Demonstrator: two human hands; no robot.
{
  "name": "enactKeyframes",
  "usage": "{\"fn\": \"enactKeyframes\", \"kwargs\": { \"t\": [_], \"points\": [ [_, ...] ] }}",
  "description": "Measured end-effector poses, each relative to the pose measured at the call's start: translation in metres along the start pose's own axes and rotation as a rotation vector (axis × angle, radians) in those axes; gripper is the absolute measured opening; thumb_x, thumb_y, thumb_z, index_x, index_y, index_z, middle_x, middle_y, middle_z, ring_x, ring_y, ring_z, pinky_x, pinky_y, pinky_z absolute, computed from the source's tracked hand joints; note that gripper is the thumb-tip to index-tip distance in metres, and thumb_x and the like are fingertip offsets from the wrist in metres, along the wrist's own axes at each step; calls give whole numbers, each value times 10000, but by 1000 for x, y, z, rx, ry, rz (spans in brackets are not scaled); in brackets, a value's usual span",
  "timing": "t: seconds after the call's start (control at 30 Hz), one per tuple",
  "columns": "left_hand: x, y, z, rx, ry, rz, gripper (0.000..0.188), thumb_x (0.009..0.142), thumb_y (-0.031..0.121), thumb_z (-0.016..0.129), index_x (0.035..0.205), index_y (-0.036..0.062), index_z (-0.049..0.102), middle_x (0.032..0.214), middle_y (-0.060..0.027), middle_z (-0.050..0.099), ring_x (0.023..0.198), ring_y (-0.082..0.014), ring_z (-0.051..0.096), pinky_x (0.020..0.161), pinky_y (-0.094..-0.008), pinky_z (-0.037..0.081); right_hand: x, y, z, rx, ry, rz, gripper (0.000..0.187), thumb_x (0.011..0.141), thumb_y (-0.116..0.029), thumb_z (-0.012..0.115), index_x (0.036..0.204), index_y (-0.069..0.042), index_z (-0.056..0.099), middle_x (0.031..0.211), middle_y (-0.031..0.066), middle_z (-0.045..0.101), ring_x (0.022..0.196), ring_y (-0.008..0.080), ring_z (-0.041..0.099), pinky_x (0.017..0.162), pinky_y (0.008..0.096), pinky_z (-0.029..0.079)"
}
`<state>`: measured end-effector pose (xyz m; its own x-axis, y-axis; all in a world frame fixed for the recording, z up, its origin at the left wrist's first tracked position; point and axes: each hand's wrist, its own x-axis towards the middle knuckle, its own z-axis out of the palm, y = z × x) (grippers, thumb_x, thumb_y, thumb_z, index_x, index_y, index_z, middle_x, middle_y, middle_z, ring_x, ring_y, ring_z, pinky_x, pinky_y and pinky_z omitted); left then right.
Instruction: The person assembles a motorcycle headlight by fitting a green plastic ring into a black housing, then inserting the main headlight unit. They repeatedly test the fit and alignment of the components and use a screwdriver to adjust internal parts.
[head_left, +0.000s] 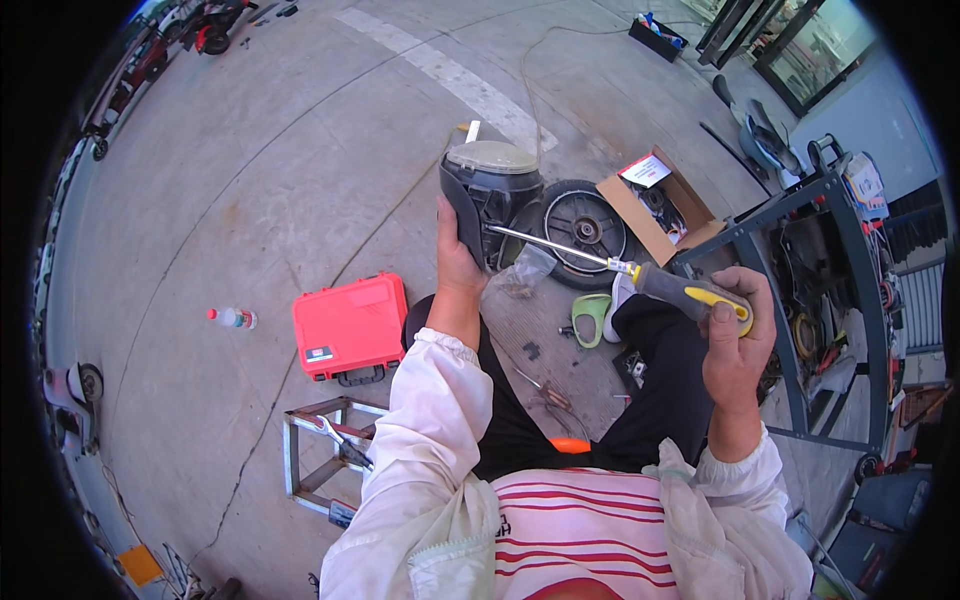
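Observation:
My left hand [460, 262] grips the side of a black plastic housing with a clear lens on top, which looks like a scooter headlight [492, 185]. It is held up in front of me, above my knees. In my right hand [735, 350] is a long screwdriver [668, 287] with a grey and yellow handle, the fingers closed round the handle's end. Its steel shaft points left, and the tip meets the back of the housing in this view. Whether the tip sits in a screw, I cannot tell.
Behind the housing lie a wheel [588, 232] and an open cardboard box [660, 215] of parts. A red case [350, 327], a bottle [233, 318] and a metal frame stool [300, 450] are on my left. A dark metal rack [800, 375] stands close on my right; a green slipper [590, 318] is ahead.

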<state>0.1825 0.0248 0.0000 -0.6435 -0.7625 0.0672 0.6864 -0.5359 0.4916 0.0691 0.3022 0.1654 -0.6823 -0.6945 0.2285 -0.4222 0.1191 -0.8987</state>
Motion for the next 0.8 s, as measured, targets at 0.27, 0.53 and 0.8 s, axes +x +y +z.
{"fn": "enactKeyframes", "kwargs": {
  "t": [0.27,0.53,0.8],
  "points": [
    [0,2,-4,44,9,85,703,996,603,377,1448,66,417,1385,-133,557,1215,-292,587,1032,-433,481,-12,16,8,144,38,-172,382,869,-145,633,1189,-18,469,1035,72,539,930,128,560,832,274,460],
    [-4,7,-6,-24,-42,123,655,1013,533,394,1443,39,414,1381,-142,555,1221,-282,582,1054,-417,456,-20,14,18,116,104,-151,372,882,-191,641,1167,-14,480,1023,79,549,907,131,561,815,277,463],
    [-2,9,-6,10,14,126,635,1015,524,381,1431,47,429,1370,-134,564,1210,-279,592,1033,-425,476,-30,28,-3,-43,-29,-63,422,850,-169,678,1179,-10,469,1044,109,557,928,152,556,848,291,453]
  ]
}}
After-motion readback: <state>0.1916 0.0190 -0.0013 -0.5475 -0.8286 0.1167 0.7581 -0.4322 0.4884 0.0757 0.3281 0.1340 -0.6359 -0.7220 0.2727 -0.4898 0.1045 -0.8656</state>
